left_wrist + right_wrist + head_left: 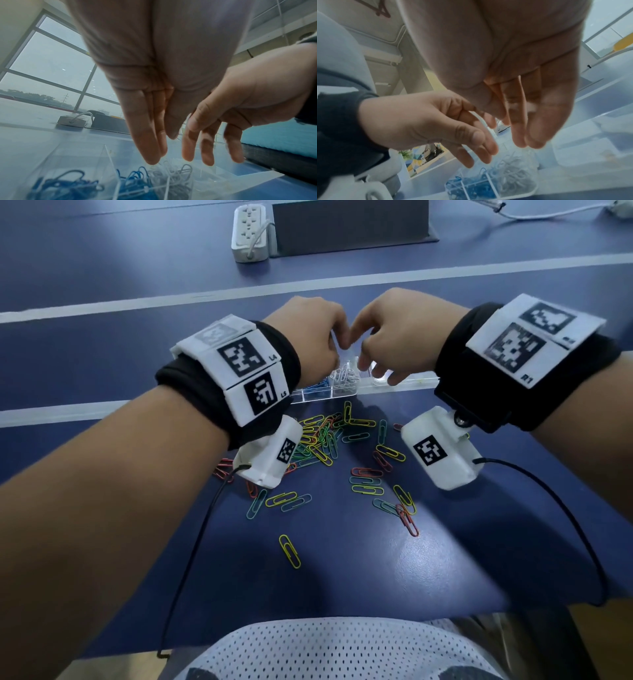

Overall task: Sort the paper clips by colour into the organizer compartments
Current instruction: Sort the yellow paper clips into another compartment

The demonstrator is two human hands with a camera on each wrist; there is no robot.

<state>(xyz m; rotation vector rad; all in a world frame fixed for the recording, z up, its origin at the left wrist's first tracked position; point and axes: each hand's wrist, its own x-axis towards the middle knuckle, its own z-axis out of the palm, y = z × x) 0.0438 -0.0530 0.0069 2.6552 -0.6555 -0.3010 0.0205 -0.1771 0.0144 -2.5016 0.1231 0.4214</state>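
Note:
A clear plastic organizer [404,383] sits on the blue table beyond a loose pile of coloured paper clips [322,440]. Blue clips [68,185] fill its left compartments, and white clips [171,174] fill the one beside them. My left hand [337,352] and right hand [368,364] hover close together just above the white clips [344,376]. In the left wrist view my left hand [154,155] points straight fingers down and holds nothing. In the right wrist view my right hand [527,142] also hangs with extended, empty fingers over the white clips [513,171].
Yellow, green, red and teal clips lie scattered toward the table's front edge [342,611]. A white power strip [250,232] and a dark grey block [349,225] stand at the back. Thin black cables [191,553] trail from both wrist cameras. The organizer's right compartments [590,152] look empty.

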